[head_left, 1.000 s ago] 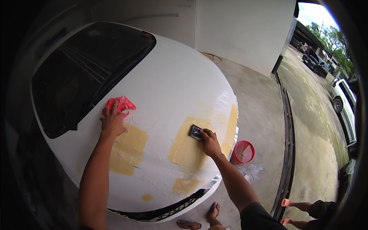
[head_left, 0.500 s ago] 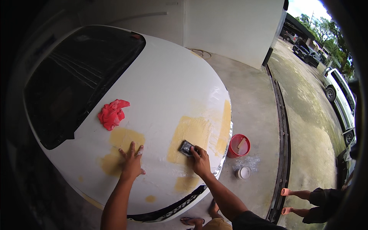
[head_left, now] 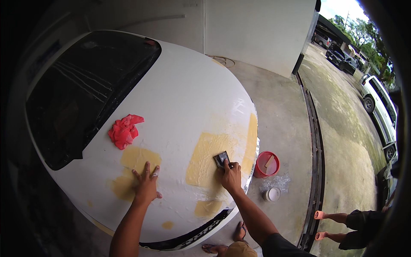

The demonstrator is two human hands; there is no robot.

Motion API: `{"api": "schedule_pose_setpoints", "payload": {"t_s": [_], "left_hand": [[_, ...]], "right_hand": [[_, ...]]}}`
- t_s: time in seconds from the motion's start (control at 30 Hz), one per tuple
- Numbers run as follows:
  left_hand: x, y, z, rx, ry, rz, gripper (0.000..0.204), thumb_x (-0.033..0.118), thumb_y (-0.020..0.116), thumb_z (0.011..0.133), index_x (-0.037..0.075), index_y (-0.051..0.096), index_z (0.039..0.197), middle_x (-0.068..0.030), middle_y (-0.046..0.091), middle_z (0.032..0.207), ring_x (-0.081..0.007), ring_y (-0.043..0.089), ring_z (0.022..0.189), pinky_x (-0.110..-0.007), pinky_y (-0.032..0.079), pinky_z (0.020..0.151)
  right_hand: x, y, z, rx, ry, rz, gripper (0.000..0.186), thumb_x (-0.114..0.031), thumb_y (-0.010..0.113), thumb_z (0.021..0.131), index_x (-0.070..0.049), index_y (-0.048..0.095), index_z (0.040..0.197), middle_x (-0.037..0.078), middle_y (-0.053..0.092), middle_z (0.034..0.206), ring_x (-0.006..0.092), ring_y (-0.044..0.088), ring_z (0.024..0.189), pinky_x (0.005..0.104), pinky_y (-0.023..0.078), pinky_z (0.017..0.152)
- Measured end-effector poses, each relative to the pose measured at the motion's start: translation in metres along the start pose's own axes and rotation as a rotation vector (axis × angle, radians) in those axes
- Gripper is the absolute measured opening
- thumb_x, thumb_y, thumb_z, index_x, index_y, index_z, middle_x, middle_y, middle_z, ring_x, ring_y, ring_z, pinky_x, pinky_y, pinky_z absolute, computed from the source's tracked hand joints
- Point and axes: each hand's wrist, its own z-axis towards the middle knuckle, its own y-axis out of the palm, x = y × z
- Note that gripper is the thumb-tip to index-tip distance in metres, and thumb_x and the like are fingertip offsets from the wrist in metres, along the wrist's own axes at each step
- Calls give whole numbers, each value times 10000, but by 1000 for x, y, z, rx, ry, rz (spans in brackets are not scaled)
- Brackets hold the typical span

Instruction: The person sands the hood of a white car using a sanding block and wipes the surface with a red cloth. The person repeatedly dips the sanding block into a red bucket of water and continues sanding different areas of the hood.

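A white car hood with yellowish filler patches spreads out below me. My right hand grips a dark sanding block, pressed on the wet-looking large filler patch at the right of the hood. Spread fingers of my left hand lie on another filler patch, holding nothing. Up and left of that hand, a crumpled red cloth lies on the hood close to the dark windshield.
On the concrete floor right of the car stand a red bucket with a light piece in it and a small white tub. A floor rail track runs beyond them. Another person's legs show at right. Parked vehicles stand outside.
My right hand has slid the sanding block right and slightly up across the large patch, turning it a little. The left hand stays in place on the hood.
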Motion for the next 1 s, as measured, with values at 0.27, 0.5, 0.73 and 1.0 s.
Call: {"api": "schedule_pose_setpoints", "payload": {"t_s": [0.27, 0.5, 0.73, 1.0], "left_hand": [[-1, 4, 1, -16, -10, 1, 1257, 344, 949, 696, 384, 144, 1660, 16, -82, 1756, -613, -22, 1525, -805, 427, 1020], [-2, 7, -2, 61, 32, -18, 1311, 373, 974, 622, 290, 188, 1668, -83, -18, 1758, -638, -16, 1513, -672, 209, 1242], [2, -4, -4, 35, 5, -54, 1295, 356, 969, 634, 284, 191, 1667, -90, -4, 1757, -635, -8, 1515, -683, 178, 1246], [2, 0, -4, 1, -40, -13, 1225, 350, 943, 705, 374, 170, 1656, 6, -52, 1758, -622, 26, 1518, -791, 436, 1024]], "right_hand": [[-26, -16, -64, -187, 234, 50, 633, -309, 736, 922, 59, 579, 1412, 359, 550, 1128, 473, 541, 1037, 527, 468, 949], [-27, -14, -78, -198, 225, 72, 665, -331, 709, 925, 51, 556, 1447, 346, 533, 1138, 459, 546, 1063, 556, 467, 962], [-12, -10, -30, -14, 154, 41, 570, -303, 687, 928, -51, 597, 1431, 275, 553, 1153, 451, 563, 1038, 532, 498, 871], [-13, -1, 69, -136, -3, 140, 581, -21, 621, 841, -51, 605, 1421, 254, 533, 1364, 445, 535, 1196, 505, 456, 1058]]}}
